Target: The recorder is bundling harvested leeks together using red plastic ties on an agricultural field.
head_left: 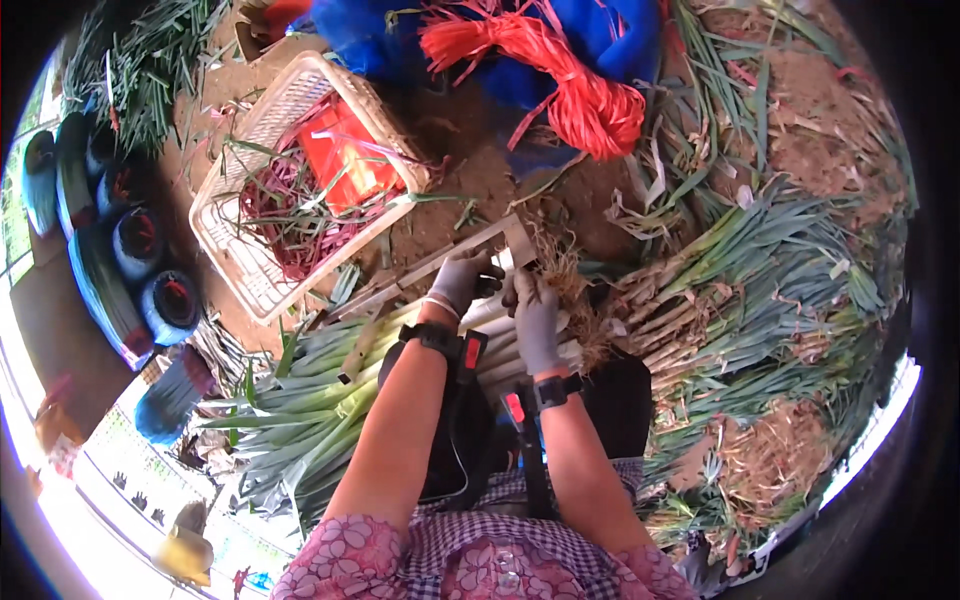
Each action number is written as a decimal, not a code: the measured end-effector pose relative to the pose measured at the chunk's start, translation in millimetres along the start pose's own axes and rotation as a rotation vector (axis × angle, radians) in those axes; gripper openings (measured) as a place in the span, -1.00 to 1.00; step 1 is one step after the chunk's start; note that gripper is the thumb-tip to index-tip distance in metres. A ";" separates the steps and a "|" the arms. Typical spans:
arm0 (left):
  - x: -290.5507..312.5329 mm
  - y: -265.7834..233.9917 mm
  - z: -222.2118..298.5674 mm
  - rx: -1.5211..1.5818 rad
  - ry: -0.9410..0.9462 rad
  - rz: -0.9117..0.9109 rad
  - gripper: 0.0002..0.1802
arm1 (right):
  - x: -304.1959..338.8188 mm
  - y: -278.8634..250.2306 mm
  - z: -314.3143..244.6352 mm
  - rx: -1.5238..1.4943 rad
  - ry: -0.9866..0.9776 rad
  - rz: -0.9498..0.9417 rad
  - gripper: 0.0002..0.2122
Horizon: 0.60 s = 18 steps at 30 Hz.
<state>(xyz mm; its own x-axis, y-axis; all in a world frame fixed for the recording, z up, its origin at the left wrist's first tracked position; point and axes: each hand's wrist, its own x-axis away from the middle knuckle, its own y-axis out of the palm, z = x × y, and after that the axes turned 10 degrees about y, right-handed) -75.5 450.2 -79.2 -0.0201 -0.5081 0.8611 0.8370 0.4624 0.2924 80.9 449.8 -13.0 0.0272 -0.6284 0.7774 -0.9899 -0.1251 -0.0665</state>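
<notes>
Grey-gloved, my left hand (461, 282) has its fingers curled just above a bunch of leeks (335, 385). My right hand (536, 318), in a matching glove, is closed beside it, fingers bent inward. A small bright white patch (503, 259) shows between the two hands; what either one grips is too small to make out. The leeks lie across in front of me, green leaves to the left, white stalks under my hands, and brown roots (565, 270) to the right. Behind the hands runs a pale narrow frame (405, 277).
A cream plastic crate (225, 250) holds purple-red ties and a red packet (345, 155). Red strapping (570, 85) lies on blue cloth (375, 35). Loose leeks (770, 290) pile up at right. Several blue-wrapped rolls or bundles (100, 240) stand at left.
</notes>
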 end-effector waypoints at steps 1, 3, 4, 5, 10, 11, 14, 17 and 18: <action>2.3 6.1 2.2 0.031 -0.014 -0.015 -0.80 | -3.2 0.0 4.3 -0.080 0.060 0.046 -0.62; 5.4 13.0 4.9 0.000 -0.008 -0.018 -0.79 | -1.6 6.0 4.5 -0.209 0.076 0.121 -0.61; 6.3 13.1 5.6 -0.034 0.017 -0.010 -0.79 | 1.6 10.0 -0.3 -0.285 0.136 0.143 -0.61; 7.1 14.1 5.2 -0.068 0.040 -0.003 -0.79 | 4.0 12.2 -5.3 -0.359 0.196 0.167 -0.60; -16.6 8.6 -24.2 -0.031 0.050 0.076 -0.83 | 1.0 11.4 -9.0 -0.763 0.332 0.123 -0.62; -19.9 7.1 -27.7 -0.174 0.092 0.056 -0.84 | 1.0 7.2 -7.1 -0.878 0.346 0.103 -0.62; -9.3 38.1 -32.6 -1.168 0.417 -0.208 -0.82 | 10.2 -20.6 -5.5 -0.778 0.319 0.160 -0.64; -41.0 -47.6 -44.9 -0.983 0.505 0.009 -0.86 | 26.3 30.0 -41.5 -0.720 0.334 0.004 -0.65; -36.3 -101.1 -35.1 -0.970 0.531 0.118 -0.87 | 35.8 63.9 -49.1 -0.679 0.352 -0.082 -0.66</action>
<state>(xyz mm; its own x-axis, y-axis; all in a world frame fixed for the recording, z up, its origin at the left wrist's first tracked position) -140.3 396.4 -154.6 0.1304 -0.8523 0.5066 0.8956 -0.1179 -0.4289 11.8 457.0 41.4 0.1711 -0.3421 0.9239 -0.8577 0.4098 0.3106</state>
